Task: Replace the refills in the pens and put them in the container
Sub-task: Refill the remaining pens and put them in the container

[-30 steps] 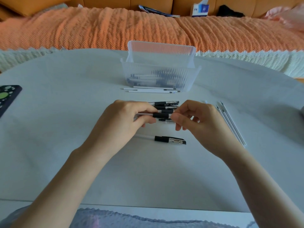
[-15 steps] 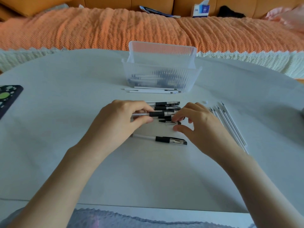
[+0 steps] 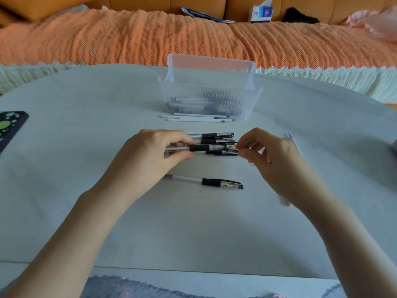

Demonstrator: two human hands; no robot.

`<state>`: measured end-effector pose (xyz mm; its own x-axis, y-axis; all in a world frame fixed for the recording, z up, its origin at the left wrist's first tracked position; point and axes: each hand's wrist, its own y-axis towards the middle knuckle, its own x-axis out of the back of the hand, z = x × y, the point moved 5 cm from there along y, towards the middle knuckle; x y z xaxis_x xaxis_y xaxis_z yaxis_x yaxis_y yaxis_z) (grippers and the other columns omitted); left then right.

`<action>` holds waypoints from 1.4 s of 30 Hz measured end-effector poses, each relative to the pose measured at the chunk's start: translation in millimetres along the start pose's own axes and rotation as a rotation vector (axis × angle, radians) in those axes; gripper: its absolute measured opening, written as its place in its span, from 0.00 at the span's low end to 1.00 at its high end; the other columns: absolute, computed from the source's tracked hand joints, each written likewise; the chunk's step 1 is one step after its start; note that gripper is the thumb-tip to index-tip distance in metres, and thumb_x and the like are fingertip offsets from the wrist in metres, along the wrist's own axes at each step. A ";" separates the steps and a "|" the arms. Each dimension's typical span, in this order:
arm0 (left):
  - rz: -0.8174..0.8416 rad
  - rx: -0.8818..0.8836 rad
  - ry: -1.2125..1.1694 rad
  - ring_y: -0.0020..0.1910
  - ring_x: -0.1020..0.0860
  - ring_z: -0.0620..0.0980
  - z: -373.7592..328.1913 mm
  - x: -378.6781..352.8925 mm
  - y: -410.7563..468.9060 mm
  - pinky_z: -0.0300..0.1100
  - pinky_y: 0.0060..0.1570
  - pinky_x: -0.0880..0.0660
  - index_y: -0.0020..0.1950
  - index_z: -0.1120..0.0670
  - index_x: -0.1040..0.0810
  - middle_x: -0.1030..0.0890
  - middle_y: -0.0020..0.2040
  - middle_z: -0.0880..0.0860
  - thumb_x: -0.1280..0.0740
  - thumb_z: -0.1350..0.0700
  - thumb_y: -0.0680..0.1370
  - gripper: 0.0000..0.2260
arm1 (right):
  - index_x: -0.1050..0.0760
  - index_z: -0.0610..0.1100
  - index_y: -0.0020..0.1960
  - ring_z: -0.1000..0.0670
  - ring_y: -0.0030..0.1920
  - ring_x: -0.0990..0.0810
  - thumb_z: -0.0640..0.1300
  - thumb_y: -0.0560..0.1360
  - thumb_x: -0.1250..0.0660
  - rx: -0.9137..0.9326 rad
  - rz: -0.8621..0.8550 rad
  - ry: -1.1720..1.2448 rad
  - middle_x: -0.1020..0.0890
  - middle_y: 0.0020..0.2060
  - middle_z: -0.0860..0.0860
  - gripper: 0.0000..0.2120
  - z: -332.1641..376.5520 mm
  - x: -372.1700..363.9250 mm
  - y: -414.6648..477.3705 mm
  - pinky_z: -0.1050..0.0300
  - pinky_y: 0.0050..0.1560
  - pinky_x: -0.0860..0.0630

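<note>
Gripping a gel pen (image 3: 199, 147) by its barrel in the left hand (image 3: 150, 155), just above the tabletop (image 3: 86, 147) and the spare pens (image 3: 214, 136). Pinching its clear front end with the right hand (image 3: 272, 160) fingers (image 3: 249, 140). Probably working the tip or cap, mid-refill; cannot tell which way. Next, calling for a straight pull or push along the barrel, then dropping it into the clear ribbed container (image 3: 208, 100) beyond.

I see my left hand (image 3: 150, 157) gripping a gel pen (image 3: 199, 147) by its white barrel, while my right hand (image 3: 274, 157) pinches its clear right end. More pens (image 3: 214, 135) lie on the table (image 3: 81, 160) just behind it, with one capped pen (image 3: 206, 181) nearer. Farther off, white refills (image 3: 197, 118) lie just in front of a clear ribbed container (image 3: 211, 97).
</note>
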<state>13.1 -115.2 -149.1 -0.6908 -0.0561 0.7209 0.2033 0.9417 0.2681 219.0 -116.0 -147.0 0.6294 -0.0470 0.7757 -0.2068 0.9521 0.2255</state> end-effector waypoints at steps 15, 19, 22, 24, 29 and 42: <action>0.049 -0.040 0.010 0.33 0.26 0.39 -5.7 -10.8 -1.1 0.42 0.38 0.27 0.45 0.43 0.18 0.22 0.34 0.40 0.27 0.51 0.71 0.05 | 0.22 0.48 0.45 0.57 0.34 0.22 0.37 0.75 0.34 -0.002 0.067 0.233 0.22 0.31 0.58 0.06 11.6 -4.5 -1.6 0.71 0.38 0.29; 0.052 -0.056 0.001 0.31 0.29 0.42 -9.8 -10.5 -2.8 0.41 0.35 0.31 0.45 0.44 0.21 0.23 0.32 0.40 0.35 0.47 0.69 0.06 | 0.19 0.49 0.42 0.57 0.30 0.21 0.38 0.72 0.30 -0.053 0.055 0.365 0.19 0.30 0.53 0.07 7.3 -1.9 -1.0 0.72 0.38 0.28; 0.055 -0.069 0.010 0.29 0.31 0.41 -10.2 -9.4 -5.2 0.36 0.32 0.36 0.39 0.46 0.20 0.22 0.32 0.42 0.36 0.48 0.70 0.06 | 0.18 0.46 0.42 0.54 0.30 0.20 0.36 0.71 0.30 -0.065 0.057 0.444 0.18 0.30 0.50 0.06 6.4 -4.7 -2.8 0.71 0.38 0.27; 0.058 -0.077 0.039 0.30 0.32 0.41 -11.6 -9.9 -6.9 0.34 0.31 0.37 0.38 0.47 0.21 0.22 0.32 0.43 0.36 0.47 0.71 0.07 | 0.18 0.44 0.42 0.54 0.30 0.20 0.35 0.71 0.30 -0.076 0.063 0.478 0.18 0.31 0.48 0.06 5.8 -7.4 -4.2 0.69 0.38 0.26; 0.022 -0.101 0.102 0.34 0.29 0.38 -15.5 -11.8 -9.8 0.33 0.36 0.35 0.37 0.48 0.22 0.22 0.36 0.42 0.37 0.47 0.72 0.08 | 0.18 0.42 0.43 0.53 0.30 0.21 0.32 0.71 0.31 -0.086 0.061 0.558 0.18 0.30 0.49 0.06 3.4 -9.1 -5.2 0.66 0.39 0.25; 0.021 -0.042 0.061 0.32 0.28 0.37 -11.2 -6.0 -7.4 0.33 0.34 0.35 0.40 0.45 0.20 0.20 0.35 0.41 0.32 0.48 0.74 0.04 | 0.19 0.45 0.46 0.58 0.31 0.22 0.34 0.72 0.31 -0.027 -0.015 0.470 0.20 0.31 0.59 0.07 12.3 -11.2 -3.7 0.72 0.38 0.28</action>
<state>23.6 -125.6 -148.3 -0.6429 -0.0574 0.7638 0.2471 0.9284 0.2777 203.5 -122.7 -149.3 0.9044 0.0750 0.4200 -0.1791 0.9602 0.2142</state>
